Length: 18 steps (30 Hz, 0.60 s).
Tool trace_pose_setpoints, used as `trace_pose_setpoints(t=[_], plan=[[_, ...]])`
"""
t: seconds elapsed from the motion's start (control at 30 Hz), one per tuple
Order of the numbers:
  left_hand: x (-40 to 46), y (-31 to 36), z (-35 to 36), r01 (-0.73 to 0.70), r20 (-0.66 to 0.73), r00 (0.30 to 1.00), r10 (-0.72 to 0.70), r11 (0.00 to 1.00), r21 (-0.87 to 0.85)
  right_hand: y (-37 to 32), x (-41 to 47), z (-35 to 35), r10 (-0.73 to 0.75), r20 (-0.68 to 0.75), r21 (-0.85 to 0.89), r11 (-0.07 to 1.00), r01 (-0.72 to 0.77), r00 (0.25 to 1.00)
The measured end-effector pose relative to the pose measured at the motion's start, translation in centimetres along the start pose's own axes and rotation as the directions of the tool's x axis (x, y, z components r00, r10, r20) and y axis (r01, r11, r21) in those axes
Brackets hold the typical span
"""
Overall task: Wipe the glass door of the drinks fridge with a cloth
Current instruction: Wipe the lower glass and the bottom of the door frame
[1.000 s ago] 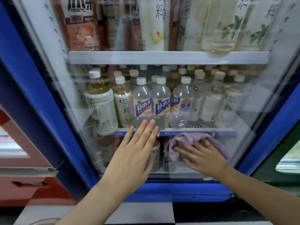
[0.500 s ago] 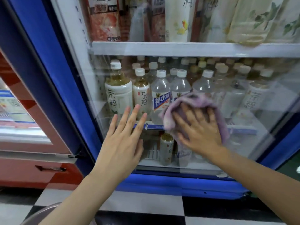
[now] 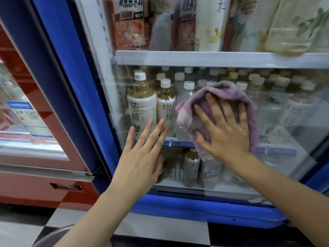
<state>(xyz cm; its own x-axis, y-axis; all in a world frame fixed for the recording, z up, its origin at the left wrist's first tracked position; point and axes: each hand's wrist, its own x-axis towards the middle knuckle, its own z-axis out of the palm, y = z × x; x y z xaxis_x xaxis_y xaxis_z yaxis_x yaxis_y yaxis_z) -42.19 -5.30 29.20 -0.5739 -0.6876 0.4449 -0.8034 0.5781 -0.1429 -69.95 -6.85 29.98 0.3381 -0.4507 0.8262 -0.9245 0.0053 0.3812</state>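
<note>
The drinks fridge's glass door (image 3: 277, 132) fills the view, framed in blue. My right hand (image 3: 224, 129) lies flat with spread fingers on a purple cloth (image 3: 187, 111), pressing it against the glass over the middle shelf of bottles. My left hand (image 3: 142, 154) is open with straight fingers, flat against the lower left of the glass, just left of the cloth. Part of the cloth is hidden under my right hand.
Behind the glass stand rows of tea and water bottles (image 3: 142, 106) on white shelves (image 3: 213, 58). The blue door frame (image 3: 58, 68) runs down the left. A red cabinet (image 3: 35, 184) stands to the left. The floor (image 3: 160, 229) is checkered black and white.
My right hand has carried the cloth upward from the bottom shelf level to the middle shelf. My left hand has stayed flat on the glass. The view has shifted left.
</note>
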Motion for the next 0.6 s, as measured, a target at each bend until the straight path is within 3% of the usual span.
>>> trace_pose_setpoints(t=[0.13,0.3,0.37,0.43,0.5,0.6], plan=[[0.0,-0.1,0.3,-0.008,-0.013,1.0,0.008,1.0,0.008,-1.3,-1.4,0.3,0.013,0.035,0.014,1.0,-0.013,0.999],[0.2,-0.6,1.1,-0.032,-0.035,0.999,0.033,0.999,0.02,-3.3,-10.0,2.3,-0.325,0.188,0.066,0.946,0.318,0.927],[0.2,-0.8,1.1,-0.05,-0.05,0.997,0.051,0.998,0.025,-3.3,-10.9,2.1,-0.362,0.25,0.072,0.932,0.356,0.898],[0.0,-1.0,0.9,-0.057,-0.071,0.996,0.058,0.998,0.016,-3.3,-9.3,1.8,-0.383,0.224,0.082,0.924,0.375,0.896],[-0.4,-1.5,0.5,-0.023,-0.087,0.996,0.023,1.0,-0.004,-3.8,-5.5,1.4,-0.321,0.141,0.074,0.947,0.313,0.937],[-1.2,-2.7,-0.3,0.074,-0.073,0.994,-0.076,0.997,-0.028,-4.8,1.6,0.2,-0.077,0.059,0.111,0.991,0.07,0.995]])
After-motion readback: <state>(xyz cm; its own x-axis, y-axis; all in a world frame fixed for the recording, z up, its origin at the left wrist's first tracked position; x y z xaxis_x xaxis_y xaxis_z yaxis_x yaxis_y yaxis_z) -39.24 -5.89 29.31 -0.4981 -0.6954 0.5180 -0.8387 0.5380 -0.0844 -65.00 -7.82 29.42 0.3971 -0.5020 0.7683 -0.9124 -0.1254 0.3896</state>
